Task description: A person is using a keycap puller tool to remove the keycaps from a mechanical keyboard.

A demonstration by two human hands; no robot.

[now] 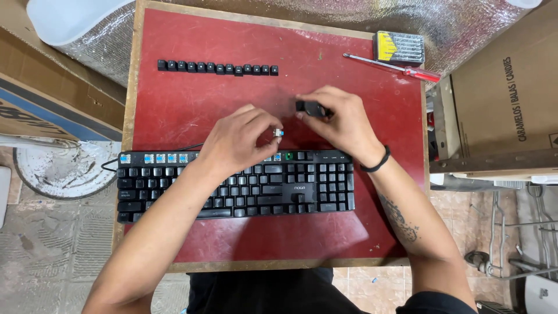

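Note:
A black mechanical keyboard (302,186) lies on a red table top (192,110), with several blue switches bared along its top row at the left. My left hand (235,139) hovers above the top row and pinches a small blue-and-white key switch (278,134) in its fingertips. My right hand (340,119) is just behind the keyboard, holding a black keycap (308,107) between thumb and fingers. A row of several removed black keycaps (216,67) is lined up at the table's far side.
A red-handled screwdriver (395,67) and a case of screwdriver bits (400,47) lie at the far right corner. Cardboard boxes (505,99) stand to the right and left. A round white bucket lid (61,168) sits on the floor at left.

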